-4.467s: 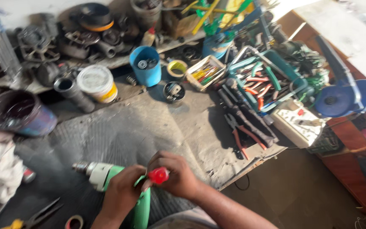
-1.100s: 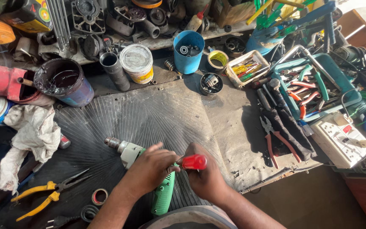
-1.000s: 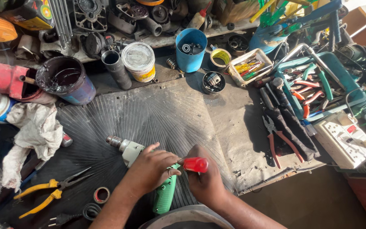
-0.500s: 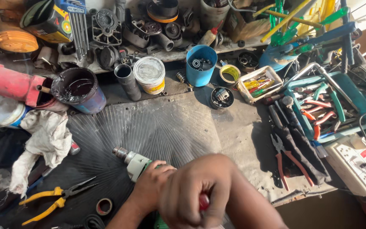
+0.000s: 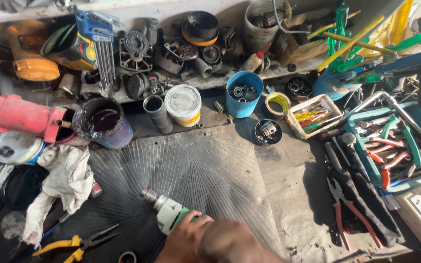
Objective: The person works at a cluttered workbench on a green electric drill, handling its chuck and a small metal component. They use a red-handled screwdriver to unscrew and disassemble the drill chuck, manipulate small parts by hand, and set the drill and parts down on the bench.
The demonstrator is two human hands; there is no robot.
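Both hands, left (image 5: 183,241) and right (image 5: 232,246), cover the drill (image 5: 167,214) at six o'clock; its chuck points toward ten, pliers (image 5: 76,241) lying at eight.

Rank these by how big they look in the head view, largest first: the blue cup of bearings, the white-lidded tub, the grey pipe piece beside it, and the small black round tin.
1. and 2. blue cup and white-lidded tub: too alike to rank
3. grey pipe piece
4. small black round tin
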